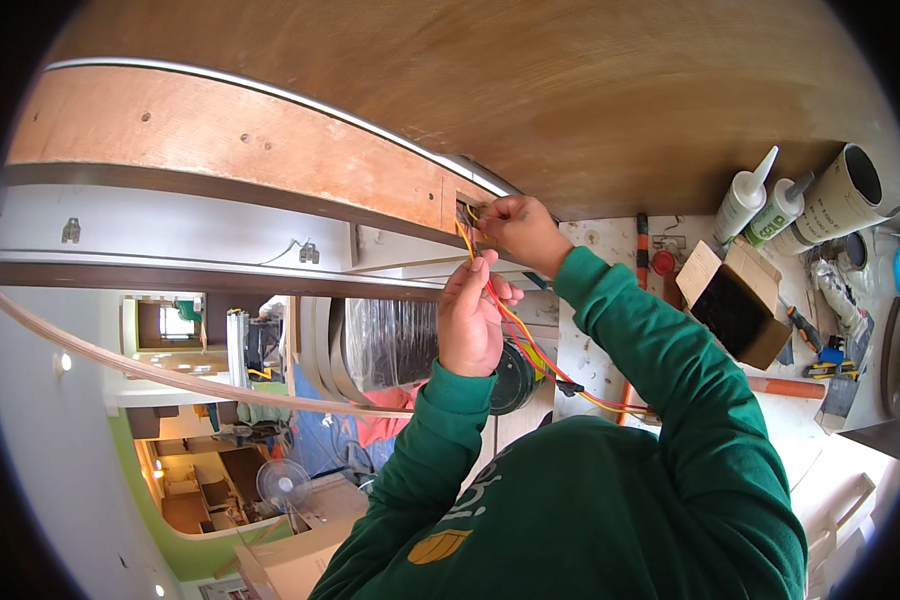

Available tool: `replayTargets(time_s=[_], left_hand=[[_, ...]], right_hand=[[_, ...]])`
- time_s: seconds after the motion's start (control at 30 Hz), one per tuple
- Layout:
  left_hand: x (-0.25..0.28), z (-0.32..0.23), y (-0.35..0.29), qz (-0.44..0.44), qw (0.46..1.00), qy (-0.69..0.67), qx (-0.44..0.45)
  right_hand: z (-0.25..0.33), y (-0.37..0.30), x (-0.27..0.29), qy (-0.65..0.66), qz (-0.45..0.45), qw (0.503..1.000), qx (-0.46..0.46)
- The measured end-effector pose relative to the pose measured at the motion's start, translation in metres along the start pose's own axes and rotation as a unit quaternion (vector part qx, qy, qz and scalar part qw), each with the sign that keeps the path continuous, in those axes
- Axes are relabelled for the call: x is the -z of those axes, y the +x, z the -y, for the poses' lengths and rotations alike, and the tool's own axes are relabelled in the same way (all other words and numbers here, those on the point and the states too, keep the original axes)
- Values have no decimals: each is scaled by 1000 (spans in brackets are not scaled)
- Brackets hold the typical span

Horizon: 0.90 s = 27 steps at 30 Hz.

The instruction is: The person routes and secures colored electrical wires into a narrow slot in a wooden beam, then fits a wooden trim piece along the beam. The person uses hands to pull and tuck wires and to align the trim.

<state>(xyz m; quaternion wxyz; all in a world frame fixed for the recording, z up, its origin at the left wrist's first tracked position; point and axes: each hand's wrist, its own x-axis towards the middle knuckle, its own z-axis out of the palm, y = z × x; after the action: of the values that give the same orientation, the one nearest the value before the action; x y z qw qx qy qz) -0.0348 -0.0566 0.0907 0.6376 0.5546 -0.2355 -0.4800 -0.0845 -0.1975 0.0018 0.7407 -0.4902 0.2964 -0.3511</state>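
Red and yellow electrical wires point(515, 325) run from a small cut-out point(463, 207) in a wooden panel point(220, 130) down toward my body. Below the cut-out, my left hand point(473, 315) pinches the wires between thumb and fingertips. My right hand point(523, 232) is closed at the edge of the cut-out, its fingertips on a short yellow wire there. The fingers partly hide the wire ends. A dark clip or wrap of tape point(569, 388) sits around the wires lower down.
To the right are two sealant tubes point(742, 203), an open cardboard box point(735, 300), a grey cylinder point(842, 195) and a screwdriver point(802, 328). A curved wooden strip point(200, 378) crosses the left side. A fan point(283, 484) stands farther off.
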Motion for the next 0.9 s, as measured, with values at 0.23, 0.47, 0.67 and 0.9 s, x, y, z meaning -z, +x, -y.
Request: replayTargets(time_s=[0.23, 0.47, 0.67, 0.9], left_hand=[[2, -1, 1, 6, 1000, -4, -2], [-3, 1, 1, 1, 1000, 0, -3], [-10, 5, 13, -7, 1000, 7, -19], [-13, 10, 34, -47, 997, -1, -57]], right_hand=[[4, 13, -13, -63, -51, 997, 17], [18, 13, 0, -270, -6, 955, 120], [7, 8, 0, -154, -14, 979, 134], [-17, 7, -8, -6, -49, 996, 78]])
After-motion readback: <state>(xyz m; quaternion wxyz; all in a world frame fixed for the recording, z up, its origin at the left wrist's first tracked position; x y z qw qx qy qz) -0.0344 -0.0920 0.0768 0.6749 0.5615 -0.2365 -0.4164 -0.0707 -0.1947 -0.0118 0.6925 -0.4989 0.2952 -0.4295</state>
